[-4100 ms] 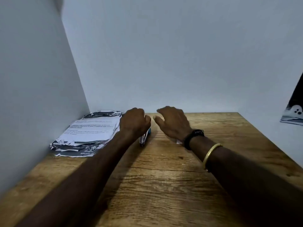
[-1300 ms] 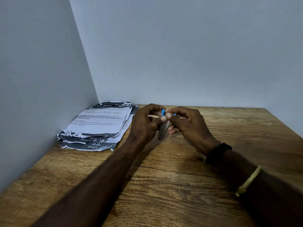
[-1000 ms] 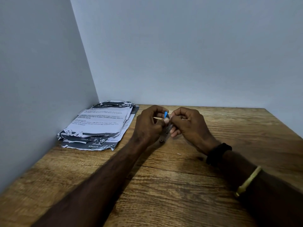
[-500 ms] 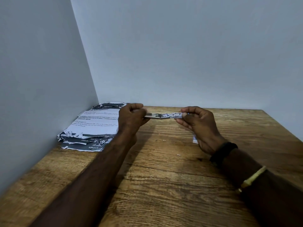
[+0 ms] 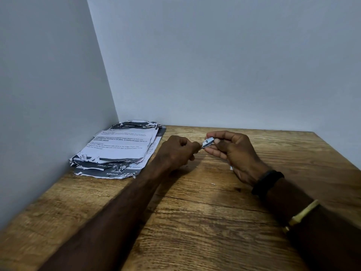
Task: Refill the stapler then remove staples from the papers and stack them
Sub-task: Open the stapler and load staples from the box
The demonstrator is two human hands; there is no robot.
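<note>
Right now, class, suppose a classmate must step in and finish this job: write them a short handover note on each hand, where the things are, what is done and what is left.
Left hand: closed, fingers pinching the left end of the small stapler.
Right hand: pinching its right end. The stapler is held above the wooden table, between both hands.
Papers: ragged pile at the table's far left corner, against the wall, untouched by either hand.
Done: stapler picked up; whether staples are loaded cannot be told.
Left: finish the refill, pull the staples from the papers, stack them.
</note>
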